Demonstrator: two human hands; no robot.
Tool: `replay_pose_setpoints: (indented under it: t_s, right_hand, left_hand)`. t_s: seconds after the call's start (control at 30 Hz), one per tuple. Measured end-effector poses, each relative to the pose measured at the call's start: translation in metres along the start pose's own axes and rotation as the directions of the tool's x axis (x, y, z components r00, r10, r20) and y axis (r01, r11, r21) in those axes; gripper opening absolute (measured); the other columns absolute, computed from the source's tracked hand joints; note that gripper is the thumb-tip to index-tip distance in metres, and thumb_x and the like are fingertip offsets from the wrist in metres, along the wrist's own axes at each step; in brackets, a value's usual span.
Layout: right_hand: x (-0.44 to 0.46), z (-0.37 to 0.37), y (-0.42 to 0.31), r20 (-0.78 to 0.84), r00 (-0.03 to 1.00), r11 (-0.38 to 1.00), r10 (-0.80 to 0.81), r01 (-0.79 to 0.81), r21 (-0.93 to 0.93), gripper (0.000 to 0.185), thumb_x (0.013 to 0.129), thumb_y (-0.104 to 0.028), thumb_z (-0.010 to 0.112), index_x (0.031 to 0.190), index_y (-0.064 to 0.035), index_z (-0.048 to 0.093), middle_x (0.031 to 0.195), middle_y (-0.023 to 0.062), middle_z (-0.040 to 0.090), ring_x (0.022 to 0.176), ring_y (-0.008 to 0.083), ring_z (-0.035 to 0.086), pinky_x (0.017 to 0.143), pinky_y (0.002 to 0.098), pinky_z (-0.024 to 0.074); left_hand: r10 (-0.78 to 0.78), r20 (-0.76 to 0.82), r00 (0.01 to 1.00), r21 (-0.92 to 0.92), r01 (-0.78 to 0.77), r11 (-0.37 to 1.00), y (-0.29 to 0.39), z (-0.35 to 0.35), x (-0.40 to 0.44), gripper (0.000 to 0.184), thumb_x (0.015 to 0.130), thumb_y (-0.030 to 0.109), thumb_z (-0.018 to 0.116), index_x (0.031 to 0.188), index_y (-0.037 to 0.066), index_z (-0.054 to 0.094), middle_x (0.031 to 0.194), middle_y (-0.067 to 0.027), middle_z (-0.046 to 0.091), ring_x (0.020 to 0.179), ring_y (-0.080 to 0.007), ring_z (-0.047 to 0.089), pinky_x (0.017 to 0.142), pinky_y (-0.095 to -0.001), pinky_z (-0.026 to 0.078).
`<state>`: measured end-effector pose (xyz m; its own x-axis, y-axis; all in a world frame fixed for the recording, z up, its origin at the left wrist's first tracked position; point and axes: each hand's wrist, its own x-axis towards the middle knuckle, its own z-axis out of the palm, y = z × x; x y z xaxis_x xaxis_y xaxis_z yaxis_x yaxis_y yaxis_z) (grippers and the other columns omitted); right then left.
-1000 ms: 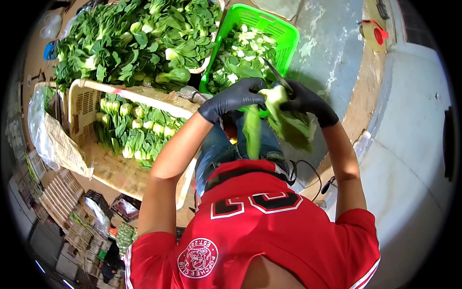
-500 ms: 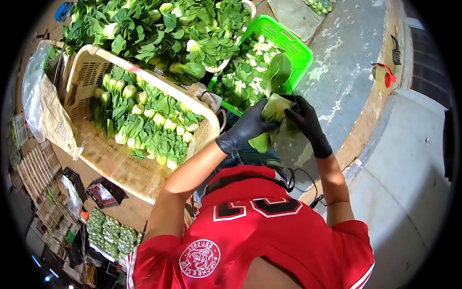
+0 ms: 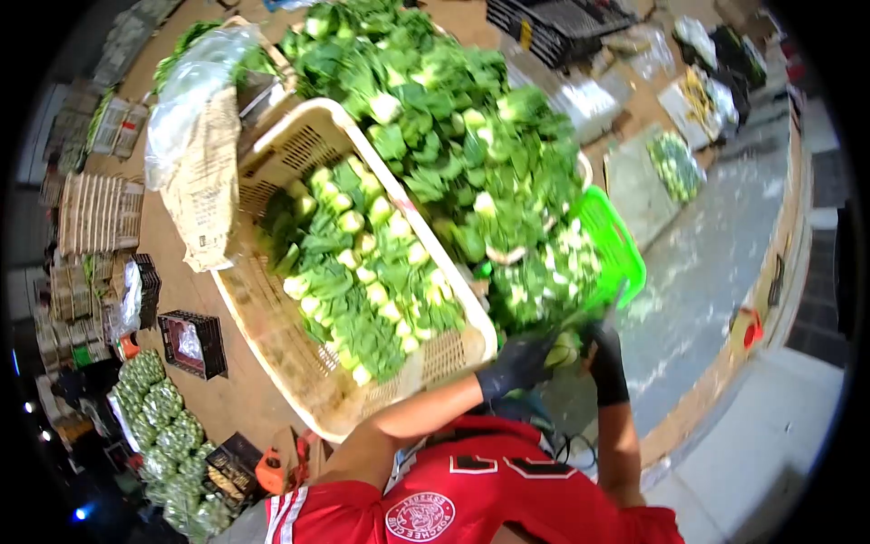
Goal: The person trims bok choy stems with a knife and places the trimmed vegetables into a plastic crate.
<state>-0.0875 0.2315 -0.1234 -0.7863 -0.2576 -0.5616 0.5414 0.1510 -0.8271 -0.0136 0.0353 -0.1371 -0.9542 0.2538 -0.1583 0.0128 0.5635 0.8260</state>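
In black gloves, both my hands meet low in the view, just in front of the green basket. My left hand (image 3: 521, 364) is closed around a head of bok choy (image 3: 564, 350), partly hidden by the fingers. My right hand (image 3: 605, 364) is at the other side of that head, fingers curled and smeared by motion. A thin greyish streak juts up from it; what it is I cannot make out. Past my hands, the bright green basket (image 3: 618, 249) holds cut stem ends and loose leaves. To the left, a cream plastic crate (image 3: 349, 412) holds rows of trimmed bok choy (image 3: 376, 292).
A big heap of untrimmed bok choy (image 3: 444, 136) lies beyond the crate. Plastic and brown paper (image 3: 210, 195) drape over the crate's far left corner. Black crates (image 3: 192, 343) and bagged greens (image 3: 163, 403) stand at left. A tape roll (image 3: 749, 328) sits on the right ledge.
The camera view has turned and shifted, so the crate and heap appear farther right. My hands, still around the bok choy, appear lower; its leafy end no longer shows clearly.
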Motion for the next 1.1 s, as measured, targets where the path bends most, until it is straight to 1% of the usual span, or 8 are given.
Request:
replay_pose_setpoints:
  t_s: [0.07, 0.2, 0.37, 0.5, 0.6, 0.7, 0.83, 1.1]
  right_hand:
    - [0.0, -0.002, 0.002, -0.135, 0.984, 0.935, 0.114, -0.061, 0.348, 0.022, 0.083, -0.029, 0.056, 0.073, -0.0099, 0.052, 0.059, -0.0015, 0.044, 0.047, 0.0096, 0.041, 0.042, 0.0228, 0.0317]
    - [0.015, -0.037, 0.039, -0.298, 0.95, 0.996, 0.092, -0.086, 0.032, 0.026, 0.081, -0.028, 0.058, 0.09, -0.0043, 0.059, 0.065, 0.0018, 0.053, 0.05, 0.0121, 0.046, 0.042, 0.0244, 0.0349]
    - [0.016, -0.046, 0.055, -0.288, 0.916, 0.953, 0.28, -0.23, 0.196, 0.024, 0.079, -0.026, 0.059, 0.089, -0.0045, 0.059, 0.072, 0.0056, 0.06, 0.055, 0.0128, 0.049, 0.046, 0.0268, 0.0411]
    - [0.018, -0.03, 0.067, -0.354, 0.875, 0.944, 0.329, -0.308, 0.118, 0.023, 0.077, -0.027, 0.061, 0.088, -0.0067, 0.06, 0.067, 0.0038, 0.055, 0.053, 0.014, 0.049, 0.047, 0.0275, 0.0401]
    - [0.015, -0.03, 0.078, -0.344, 0.908, 0.966, 0.239, -0.257, -0.009, 0.022, 0.076, -0.026, 0.063, 0.087, -0.0067, 0.063, 0.066, 0.0027, 0.056, 0.054, 0.0123, 0.048, 0.048, 0.0266, 0.0402]
    - [0.026, -0.041, 0.092, -0.362, 0.893, 0.932, 0.267, -0.335, -0.14, 0.025, 0.078, -0.024, 0.064, 0.096, -0.0064, 0.063, 0.081, 0.0047, 0.065, 0.055, 0.009, 0.047, 0.045, 0.0228, 0.0386]
    - [0.03, -0.029, 0.08, -0.395, 0.885, 0.923, 0.248, -0.34, -0.181, 0.025, 0.083, -0.022, 0.061, 0.102, -0.0059, 0.062, 0.093, 0.0062, 0.067, 0.054, 0.0065, 0.046, 0.043, 0.0202, 0.037]
    - [-0.01, 0.002, 0.082, -0.336, 0.921, 0.92, 0.198, -0.293, -0.261, 0.02, 0.088, -0.021, 0.056, 0.081, -0.0028, 0.06, 0.085, 0.011, 0.067, 0.048, 0.0053, 0.047, 0.04, 0.0195, 0.0367]
  left_hand:
    - [-0.185, 0.268, 0.946, -0.39, 0.281, 0.877, -0.014, -0.026, 0.007, 0.069, 0.072, 0.031, 0.068, 0.128, 0.002, 0.04, 0.118, -0.0193, 0.053, 0.108, -0.0301, 0.053, 0.09, -0.0366, 0.042]
    - [-0.099, -0.031, 0.995, -0.958, -0.001, 0.286, -0.05, -0.115, 0.019, 0.061, 0.076, 0.025, 0.071, 0.126, 0.002, 0.042, 0.119, -0.0103, 0.054, 0.109, -0.0195, 0.051, 0.095, -0.034, 0.04]
    - [-0.069, -0.577, 0.814, -0.45, -0.246, 0.859, -0.164, -0.318, 0.079, 0.049, 0.089, 0.039, 0.05, 0.126, 0.006, 0.046, 0.112, -0.0076, 0.056, 0.102, -0.0156, 0.052, 0.085, -0.0311, 0.044]
    - [-0.389, -0.689, 0.611, -0.634, -0.248, 0.732, -0.157, -0.435, 0.067, 0.046, 0.087, 0.036, 0.055, 0.12, 0.004, 0.05, 0.104, -0.0097, 0.06, 0.095, -0.0173, 0.057, 0.081, -0.0321, 0.046]
    - [-0.092, -0.911, 0.403, -0.214, -0.267, 0.94, -0.202, -0.394, 0.035, 0.025, 0.083, 0.021, 0.061, 0.098, 0.001, 0.061, 0.084, -0.0074, 0.065, 0.071, -0.0167, 0.06, 0.07, -0.028, 0.047]
    - [-0.111, -0.843, 0.526, 0.065, 0.304, 0.95, -0.274, -0.273, -0.01, 0.025, 0.08, 0.017, 0.061, 0.097, 0.0, 0.061, 0.085, -0.0179, 0.065, 0.076, -0.0289, 0.064, 0.068, -0.036, 0.048]
    - [-0.116, -0.423, 0.899, 0.422, 0.308, 0.852, -0.312, -0.14, -0.019, 0.042, 0.067, 0.031, 0.071, 0.098, 0.004, 0.06, 0.093, -0.0156, 0.06, 0.088, -0.0315, 0.057, 0.078, -0.0399, 0.045]
    - [-0.415, -0.271, 0.868, 0.273, 0.483, 0.832, -0.354, -0.074, -0.01, 0.062, 0.062, 0.036, 0.075, 0.11, 0.006, 0.05, 0.111, -0.0191, 0.054, 0.107, -0.0369, 0.048, 0.094, -0.0489, 0.035]
